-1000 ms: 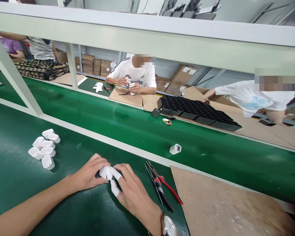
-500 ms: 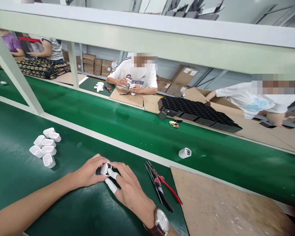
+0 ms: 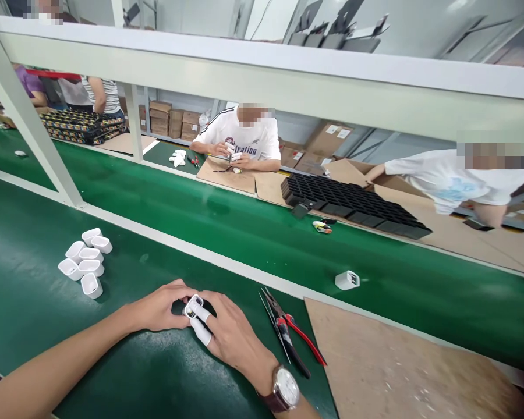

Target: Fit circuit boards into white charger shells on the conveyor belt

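A small white plastic casing (image 3: pixel 188 311), with its open end tilted up and small parts inside, is between my two hands. My left hand (image 3: pixel 163 305) grips it from the left with thumb and fingers. Over its opening lie the fingers of my right hand (image 3: pixel 231 329), two of them in white finger cots, pressing at the parts inside. The parts are mostly hidden by the fingertips. Right of my right hand, pliers (image 3: pixel 283 320) with red and black handles lie on the green surface beside thin tweezers (image 3: pixel 274 326).
Several empty-looking white casings (image 3: pixel 91 266) stand in a group at the left. Another white casing (image 3: pixel 346 280) lies on the green conveyor belt (image 3: pixel 244 233). Cardboard (image 3: pixel 388 361) covers the right side. Across the belt, co-workers sit near a black tray (image 3: pixel 349 201); a beam (image 3: pixel 262 70) spans above.
The casing in my hands has tipped so its opening faces upward more. On the belt, the white casing and a small wired part have travelled right. The view has shifted slightly.
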{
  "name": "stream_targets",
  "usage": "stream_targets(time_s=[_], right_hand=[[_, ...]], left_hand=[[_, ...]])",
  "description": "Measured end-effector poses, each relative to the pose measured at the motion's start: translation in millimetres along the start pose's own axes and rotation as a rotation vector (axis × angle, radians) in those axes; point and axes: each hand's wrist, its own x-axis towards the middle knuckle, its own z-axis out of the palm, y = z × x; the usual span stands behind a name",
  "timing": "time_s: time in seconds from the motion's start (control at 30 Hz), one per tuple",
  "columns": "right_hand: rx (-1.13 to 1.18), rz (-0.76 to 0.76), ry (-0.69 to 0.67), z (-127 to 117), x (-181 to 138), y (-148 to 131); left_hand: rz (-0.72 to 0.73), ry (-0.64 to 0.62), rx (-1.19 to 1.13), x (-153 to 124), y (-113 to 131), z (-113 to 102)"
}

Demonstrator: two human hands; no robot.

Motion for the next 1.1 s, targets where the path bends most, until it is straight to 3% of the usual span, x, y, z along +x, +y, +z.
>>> stream_targets(time_s=[0.33,0.43,0.57,0.7,0.87,1.1], right_hand=[[0.06,0.165,-0.081,-6,5,-1],[0.116,0.234,-0.009,-15,7,3],[-0.096,0.262,0.142,-37,-1,12],[-0.463,0.397,-0.002,-53,-30,17],[-0.768,0.522,-0.159,-38,-79,13],[-0.591,0.524,-0.065,-20,-96,8]], left_hand=[[0.108,0.006,0.073,4,5,0],[0.132,0.024,0.104,3,2,3],[0.071,0.112,0.169,-7,-8,6],[0.226,0.143,0.268,-13,-18,9],[0.397,0.22,0.283,-11,-21,12],[0.382,0.158,0.215,-10,-21,11]])
